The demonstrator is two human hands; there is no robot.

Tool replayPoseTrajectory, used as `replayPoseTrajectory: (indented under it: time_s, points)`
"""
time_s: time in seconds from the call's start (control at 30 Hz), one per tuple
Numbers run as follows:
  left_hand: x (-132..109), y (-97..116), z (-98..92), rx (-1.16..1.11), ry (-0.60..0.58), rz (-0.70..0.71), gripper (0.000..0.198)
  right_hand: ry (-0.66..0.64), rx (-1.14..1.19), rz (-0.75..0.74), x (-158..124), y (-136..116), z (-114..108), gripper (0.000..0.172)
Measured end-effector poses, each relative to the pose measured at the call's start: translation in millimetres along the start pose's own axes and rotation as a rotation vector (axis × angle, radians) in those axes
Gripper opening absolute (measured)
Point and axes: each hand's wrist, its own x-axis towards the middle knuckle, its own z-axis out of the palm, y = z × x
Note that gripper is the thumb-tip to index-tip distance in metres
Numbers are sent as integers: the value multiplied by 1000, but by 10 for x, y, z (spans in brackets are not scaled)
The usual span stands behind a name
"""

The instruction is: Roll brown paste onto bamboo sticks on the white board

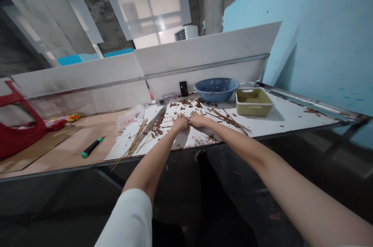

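My left hand (180,122) lies palm down on the white tabletop, its fingers stretched forward and apart. Close beside it, my right hand (198,119) rests flat in the same way, fingers spread. A small brown piece shows in the gap between the two hands; what is under the palms is hidden. Scattered brown fragments (186,102) lie just beyond my fingertips. A bundle of long thin sticks (136,140) lies left of my left hand and overhangs the front edge. More thin sticks (230,121) lie right of my right hand.
Behind the hands are a blue basin (217,95), a green rectangular basket (253,109) and a black phone (183,89) propped upright. At left are a clear plastic bag (131,117), a black-and-green tool (92,148) and a red stool (20,126). A white panel (204,54) borders the back.
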Motion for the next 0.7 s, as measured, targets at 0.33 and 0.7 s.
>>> replayPoseTrajectory:
  time_s: [0.33, 0.7]
  points:
    - [-344, -163, 153, 39, 9, 110, 70, -115, -111, -150, -352, -4, -65, 63]
    - [-394, -95, 214, -27, 46, -5, 69, -111, 12, -56, -351, -11, 120, 71]
